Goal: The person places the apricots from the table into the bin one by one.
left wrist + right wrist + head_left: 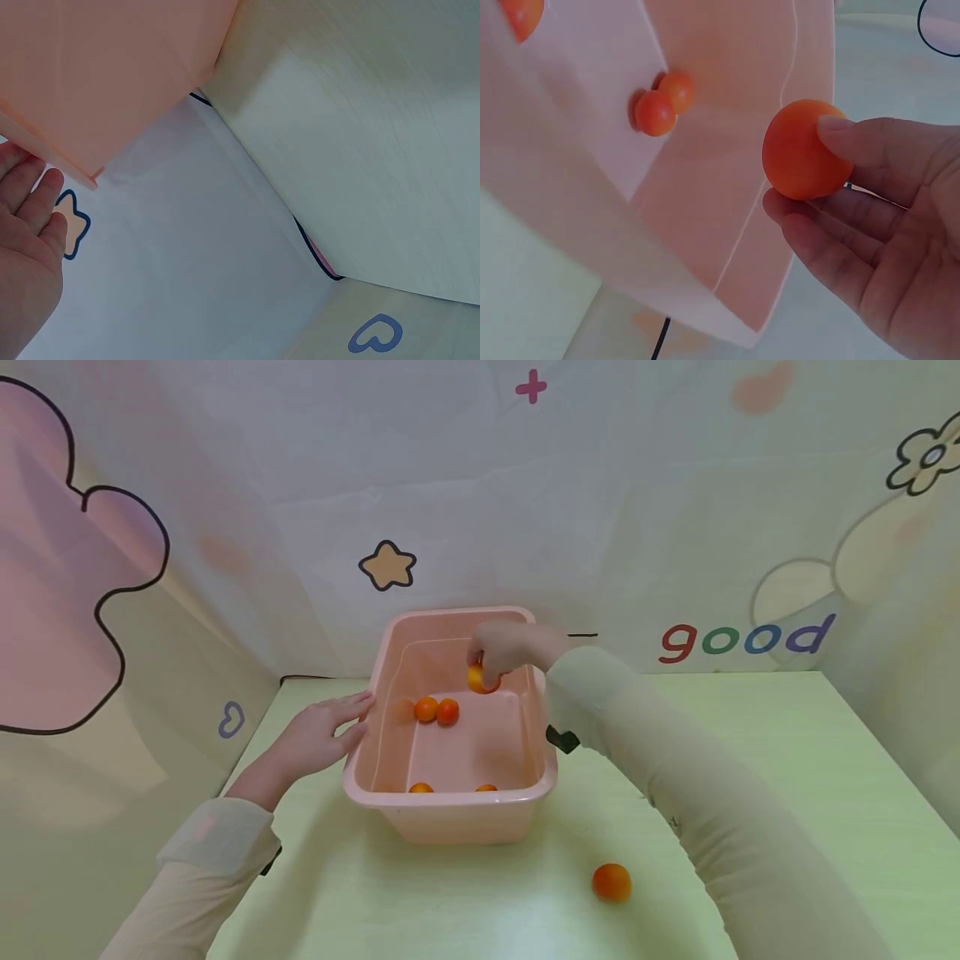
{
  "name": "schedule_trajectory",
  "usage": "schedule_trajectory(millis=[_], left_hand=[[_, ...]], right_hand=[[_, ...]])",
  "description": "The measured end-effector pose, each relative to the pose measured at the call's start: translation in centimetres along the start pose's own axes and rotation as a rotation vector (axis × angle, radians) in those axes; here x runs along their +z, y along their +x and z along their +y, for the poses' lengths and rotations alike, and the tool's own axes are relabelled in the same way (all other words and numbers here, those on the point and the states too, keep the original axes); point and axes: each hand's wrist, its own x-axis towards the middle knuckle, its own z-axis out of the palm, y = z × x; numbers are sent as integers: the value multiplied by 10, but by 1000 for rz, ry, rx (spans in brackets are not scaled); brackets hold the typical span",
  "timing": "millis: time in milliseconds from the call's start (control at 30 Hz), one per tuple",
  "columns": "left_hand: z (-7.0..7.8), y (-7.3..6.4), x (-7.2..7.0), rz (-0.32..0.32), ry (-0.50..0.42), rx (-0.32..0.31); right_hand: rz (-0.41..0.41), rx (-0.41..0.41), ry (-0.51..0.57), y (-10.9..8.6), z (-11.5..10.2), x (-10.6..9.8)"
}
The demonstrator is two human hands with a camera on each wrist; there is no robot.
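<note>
My right hand [508,646] pinches a round, smooth orange fruit [799,154] between thumb and fingers, inside the far right part of a pink plastic basin [461,818]. The fruit is held up off the basin floor. On the left side, my left hand [318,739] touches the basin's rim with its fingers extended. Two more orange fruits [447,712] lie side by side at the left of the basin floor. Near the front wall, a fruit [421,787] and another fruit [486,788] are mostly hidden by the rim.
One orange fruit [612,882] lies on the pale green table [765,752], to the right and in front of the basin. Behind the table hangs a pale cloth [622,527] printed with a star, flowers and the word "good".
</note>
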Motion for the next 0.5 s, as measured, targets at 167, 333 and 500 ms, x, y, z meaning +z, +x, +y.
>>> schedule_trajectory(millis=[167, 333, 500], left_hand=[[-1, 1, 0, 2, 12, 5], [-2, 1, 1, 5, 14, 10], [-1, 1, 1, 3, 17, 11]], right_hand=[[-7, 30, 54, 10, -5, 7], [-16, 74, 98, 17, -11, 17], [-5, 105, 139, 24, -14, 30]])
